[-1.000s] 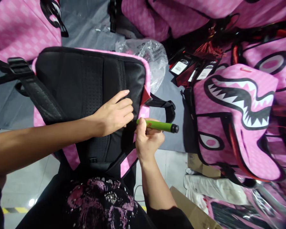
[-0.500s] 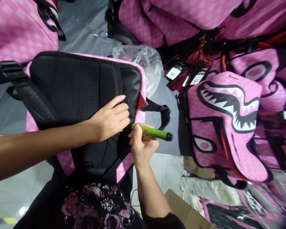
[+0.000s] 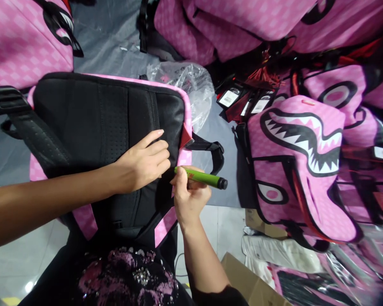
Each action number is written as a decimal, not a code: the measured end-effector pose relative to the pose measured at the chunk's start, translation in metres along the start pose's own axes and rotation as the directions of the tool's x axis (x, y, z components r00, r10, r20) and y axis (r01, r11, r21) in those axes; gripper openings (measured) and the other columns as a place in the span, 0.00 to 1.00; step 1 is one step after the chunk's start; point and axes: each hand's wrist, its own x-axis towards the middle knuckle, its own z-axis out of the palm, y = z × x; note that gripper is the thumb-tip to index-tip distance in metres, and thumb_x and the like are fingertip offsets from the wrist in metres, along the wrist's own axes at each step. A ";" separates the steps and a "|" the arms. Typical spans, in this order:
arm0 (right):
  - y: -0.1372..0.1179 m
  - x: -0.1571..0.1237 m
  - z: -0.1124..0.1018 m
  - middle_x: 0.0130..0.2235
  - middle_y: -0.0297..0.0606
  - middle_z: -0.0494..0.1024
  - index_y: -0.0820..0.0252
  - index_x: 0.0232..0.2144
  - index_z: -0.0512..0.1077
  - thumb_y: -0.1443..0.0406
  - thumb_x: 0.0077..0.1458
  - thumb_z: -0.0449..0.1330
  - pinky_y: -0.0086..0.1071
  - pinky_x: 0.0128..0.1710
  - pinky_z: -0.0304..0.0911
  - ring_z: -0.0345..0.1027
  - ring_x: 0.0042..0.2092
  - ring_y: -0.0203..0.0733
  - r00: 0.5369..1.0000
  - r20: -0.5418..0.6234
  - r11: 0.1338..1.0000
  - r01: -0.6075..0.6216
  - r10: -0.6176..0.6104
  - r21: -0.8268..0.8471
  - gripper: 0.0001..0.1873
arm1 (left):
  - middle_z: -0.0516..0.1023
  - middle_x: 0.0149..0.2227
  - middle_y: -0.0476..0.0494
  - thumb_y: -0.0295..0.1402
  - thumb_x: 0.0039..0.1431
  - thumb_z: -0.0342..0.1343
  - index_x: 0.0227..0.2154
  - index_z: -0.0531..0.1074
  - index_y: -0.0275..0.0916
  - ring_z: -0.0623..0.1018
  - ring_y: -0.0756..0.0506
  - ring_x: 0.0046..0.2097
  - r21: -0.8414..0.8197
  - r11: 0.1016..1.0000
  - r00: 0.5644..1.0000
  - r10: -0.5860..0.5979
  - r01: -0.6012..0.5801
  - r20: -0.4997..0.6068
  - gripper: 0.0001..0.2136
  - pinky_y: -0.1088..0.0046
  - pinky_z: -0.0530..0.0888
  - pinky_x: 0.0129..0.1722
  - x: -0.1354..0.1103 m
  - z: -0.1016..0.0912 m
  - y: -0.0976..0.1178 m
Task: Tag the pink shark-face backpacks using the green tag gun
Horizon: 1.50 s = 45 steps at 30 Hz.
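A backpack point(image 3: 83, 106) with a black padded back panel and pink checkered edges lies back side up in front of me. My left hand point(image 3: 143, 161) rests on that panel, its fingers stretched over the black surface. Just right of it, at the bag's edge, my right hand point(image 3: 191, 193) grips a green marker point(image 3: 201, 176) with a black end pointing right. The marker's tip, near the bag's edge, is hidden by my fingers. A small red triangular patch point(image 3: 185, 138) sits on the edge above my right hand, with a black strap loop point(image 3: 215, 155) beside it.
Pink shark-mouth bags point(image 3: 300, 148) are piled on the right, and more pink bags point(image 3: 226, 29) lie at the back. Clear plastic wrap point(image 3: 191, 85) lies behind the backpack. Tags point(image 3: 230, 97) hang nearby. A cardboard box point(image 3: 252, 282) stands at lower right.
The whole view has shifted slightly, so the bag and surroundings appear a little further left. Both hands keep their places on the backpack, and the marker stays in my right hand.
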 end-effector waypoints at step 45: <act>-0.053 -0.015 -0.069 0.49 0.41 0.80 0.50 0.59 0.66 0.73 0.59 0.58 0.45 0.51 0.71 0.75 0.49 0.47 0.662 -0.052 0.615 0.720 -0.748 0.321 0.27 | 0.81 0.30 0.44 0.41 0.60 0.59 0.30 0.73 0.36 0.80 0.43 0.33 0.241 0.952 0.928 -0.253 0.188 0.273 0.12 0.67 0.62 0.32 0.028 -0.167 0.081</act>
